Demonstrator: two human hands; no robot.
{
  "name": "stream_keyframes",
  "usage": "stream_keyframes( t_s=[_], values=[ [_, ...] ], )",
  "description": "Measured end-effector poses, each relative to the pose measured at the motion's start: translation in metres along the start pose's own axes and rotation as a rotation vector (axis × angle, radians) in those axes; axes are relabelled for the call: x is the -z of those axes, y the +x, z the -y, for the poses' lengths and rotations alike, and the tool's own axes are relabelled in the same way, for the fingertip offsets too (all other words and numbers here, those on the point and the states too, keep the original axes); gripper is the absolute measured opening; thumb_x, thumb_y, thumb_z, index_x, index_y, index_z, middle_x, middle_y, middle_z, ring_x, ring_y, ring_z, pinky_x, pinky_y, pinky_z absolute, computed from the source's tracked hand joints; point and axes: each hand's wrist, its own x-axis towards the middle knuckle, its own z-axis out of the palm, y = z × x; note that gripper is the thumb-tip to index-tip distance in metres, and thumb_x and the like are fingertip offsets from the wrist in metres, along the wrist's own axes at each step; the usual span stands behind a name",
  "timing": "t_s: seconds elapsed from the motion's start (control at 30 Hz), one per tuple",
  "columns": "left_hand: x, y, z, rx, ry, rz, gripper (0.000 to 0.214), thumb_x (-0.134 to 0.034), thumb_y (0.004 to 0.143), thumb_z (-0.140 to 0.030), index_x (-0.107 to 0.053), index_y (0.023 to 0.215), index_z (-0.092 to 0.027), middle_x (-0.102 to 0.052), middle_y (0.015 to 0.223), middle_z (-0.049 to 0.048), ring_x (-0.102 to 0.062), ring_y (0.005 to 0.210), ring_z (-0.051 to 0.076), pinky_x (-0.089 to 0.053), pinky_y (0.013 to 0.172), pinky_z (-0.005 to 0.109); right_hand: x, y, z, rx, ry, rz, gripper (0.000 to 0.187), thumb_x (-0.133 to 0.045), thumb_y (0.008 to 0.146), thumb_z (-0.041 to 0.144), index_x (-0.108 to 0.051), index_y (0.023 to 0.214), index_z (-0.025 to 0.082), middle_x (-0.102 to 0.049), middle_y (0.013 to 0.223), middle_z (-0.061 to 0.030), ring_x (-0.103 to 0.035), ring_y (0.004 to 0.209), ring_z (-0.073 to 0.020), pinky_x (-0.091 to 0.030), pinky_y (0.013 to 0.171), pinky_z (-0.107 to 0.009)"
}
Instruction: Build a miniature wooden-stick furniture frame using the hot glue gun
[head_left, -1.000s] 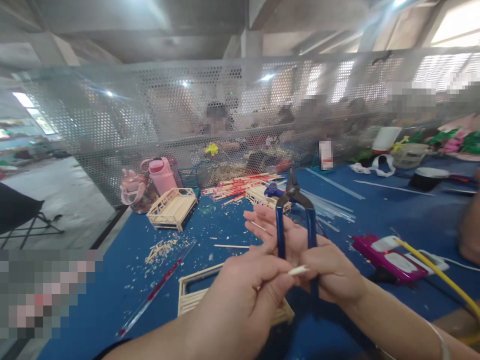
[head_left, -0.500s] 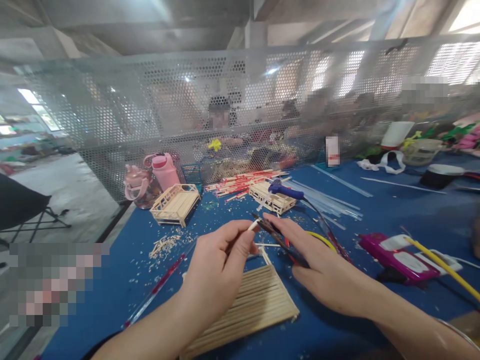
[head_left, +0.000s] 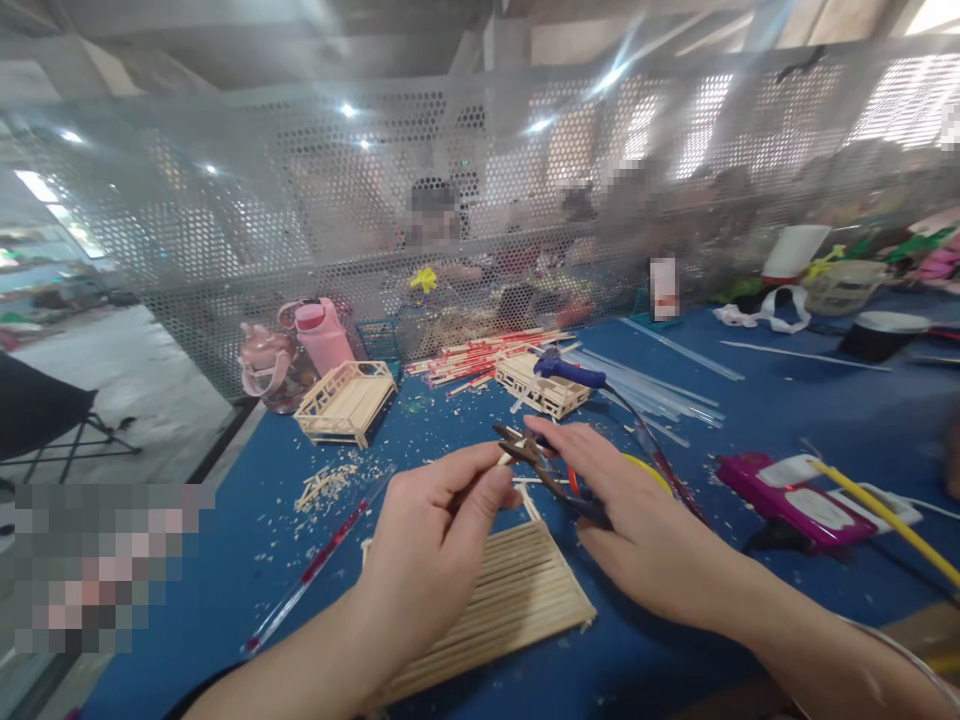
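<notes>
My left hand (head_left: pixel 442 550) is closed, pinching a short pale stick (head_left: pixel 504 461) between thumb and fingers. Facing it, my right hand (head_left: pixel 626 520) grips a pair of dark-jawed pliers (head_left: pixel 531 456), whose parted jaws are at the stick's tip. Whether they touch it I cannot tell. Below both hands lies a flat panel of wooden sticks (head_left: pixel 517 590), with a thin frame at its far side; my left hand and forearm cover part of it.
Miniature wooden beds (head_left: pixel 349 402) stand farther back, one beneath a blue glue gun (head_left: pixel 570 373). Red-tipped sticks (head_left: pixel 480 358), clear glue sticks (head_left: pixel 645 385) and wood scraps (head_left: pixel 326 485) are spread around. Pink bottles (head_left: pixel 324 335) stand left, a magenta device (head_left: pixel 795 500) right. A perforated screen (head_left: pixel 337 220) closes the back.
The pliers' jaws have turned and spread apart at the stick's end, the stick now showing less. Both hands stay nearly in place, and the view has shifted slightly.
</notes>
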Motion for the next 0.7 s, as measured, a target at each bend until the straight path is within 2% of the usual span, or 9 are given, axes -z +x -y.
stream_keyframes(
  t_s=[0.2,0.37,0.5,0.7],
  values=[
    [0.0,-0.001,0.001,-0.009,-0.005,-0.007,0.026,-0.051,0.09,-0.026,-0.065,0.07,-0.019,-0.068,0.065,-0.0035,-0.058,0.058,0.009,-0.046,0.056,0.019,0.0,0.002,0.003,-0.003,-0.032,-0.044,0.073,-0.044,0.068,0.009,-0.038,0.14,0.018,-0.056,0.129,-0.015,-0.052,0.122,-0.0276,-0.048,0.099,-0.05],
    [0.0,-0.001,0.001,-0.004,0.025,0.006,0.027,-0.049,0.091,-0.028,-0.067,0.074,-0.019,-0.066,0.064,-0.0033,-0.057,0.057,0.01,-0.044,0.055,0.02,-0.006,0.0,-0.003,0.044,-0.101,-0.134,0.06,-0.046,0.071,0.014,-0.048,0.131,0.015,-0.062,0.125,-0.0164,-0.059,0.116,-0.0303,-0.051,0.094,-0.049],
    [-0.001,-0.003,-0.001,0.018,0.032,0.021,0.031,-0.046,0.092,-0.03,-0.065,0.071,-0.018,-0.064,0.064,-0.0021,-0.057,0.059,0.011,-0.043,0.056,0.021,-0.012,0.001,-0.01,0.094,-0.124,-0.219,0.052,-0.047,0.071,0.017,-0.055,0.122,0.014,-0.068,0.117,-0.0158,-0.065,0.107,-0.0285,-0.056,0.089,-0.043],
    [-0.002,-0.003,0.0,0.076,0.047,0.022,0.034,-0.044,0.092,-0.033,-0.062,0.067,-0.018,-0.062,0.061,-0.002,-0.054,0.057,0.011,-0.041,0.056,0.022,-0.009,0.007,-0.008,0.059,-0.025,-0.171,0.047,-0.048,0.07,0.017,-0.06,0.116,0.013,-0.073,0.102,-0.0122,-0.071,0.081,-0.0218,-0.058,0.069,-0.031]
  ],
)
